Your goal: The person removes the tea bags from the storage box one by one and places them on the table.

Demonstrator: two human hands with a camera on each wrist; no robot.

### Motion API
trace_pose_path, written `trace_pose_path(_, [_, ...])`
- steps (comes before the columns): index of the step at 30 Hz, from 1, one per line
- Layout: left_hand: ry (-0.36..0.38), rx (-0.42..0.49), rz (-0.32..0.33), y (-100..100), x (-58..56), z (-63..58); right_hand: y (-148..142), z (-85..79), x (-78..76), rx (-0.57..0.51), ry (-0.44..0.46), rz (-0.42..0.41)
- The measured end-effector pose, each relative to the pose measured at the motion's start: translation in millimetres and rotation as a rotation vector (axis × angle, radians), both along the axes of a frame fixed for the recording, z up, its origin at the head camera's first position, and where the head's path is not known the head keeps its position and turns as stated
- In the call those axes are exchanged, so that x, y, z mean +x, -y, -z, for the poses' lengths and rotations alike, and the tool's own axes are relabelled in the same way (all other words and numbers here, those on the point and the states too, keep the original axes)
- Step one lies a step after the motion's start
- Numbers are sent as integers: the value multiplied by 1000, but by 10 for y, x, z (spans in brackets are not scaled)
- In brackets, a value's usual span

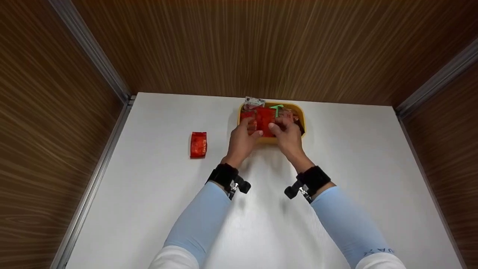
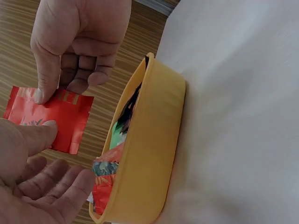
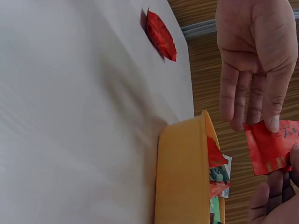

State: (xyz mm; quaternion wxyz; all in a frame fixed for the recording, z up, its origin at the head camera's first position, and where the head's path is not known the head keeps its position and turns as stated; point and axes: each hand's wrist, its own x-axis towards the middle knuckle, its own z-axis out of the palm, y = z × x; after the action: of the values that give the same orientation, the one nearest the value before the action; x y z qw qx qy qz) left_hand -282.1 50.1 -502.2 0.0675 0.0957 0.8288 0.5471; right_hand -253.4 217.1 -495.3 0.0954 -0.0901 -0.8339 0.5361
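A flat red packet (image 1: 265, 118) with gold lettering is held above a yellow basket (image 1: 270, 141). My left hand (image 1: 241, 142) pinches one end of the packet, with its thumb on the near face and its other fingers loosely bent. The right hand (image 1: 289, 140) grips the opposite end between thumb and fingers. In the left wrist view, both thumbs lie on the front of the packet (image 2: 63, 114). Inside the basket (image 2: 149, 144) are several red, green and dark wrapped packets, partly hidden by its wall and my hands.
Another red packet (image 1: 198, 145) lies on the white table (image 1: 160, 194), left of the basket. A pale printed sachet (image 1: 254, 102) sticks up over the basket's back left rim. Brown wood-grain panels (image 1: 239, 48) stand behind and on both sides.
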Motion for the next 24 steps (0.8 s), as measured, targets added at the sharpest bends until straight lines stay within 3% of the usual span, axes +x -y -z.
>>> trace_pose_path(6, [-15,160,11,134,158,53,148,126,167,-70,-36,-7])
trace_pose_path(14, [126,380,-86,299,310,206,327,339,286,-133,-8,-74])
trace_pose_path(19, [134,347,-171,365,374,319,467,426,323,-174,31,-64])
trace_pose_path(24, [70,185,-218,482,398,374,612,519,332,-151,36,-41])
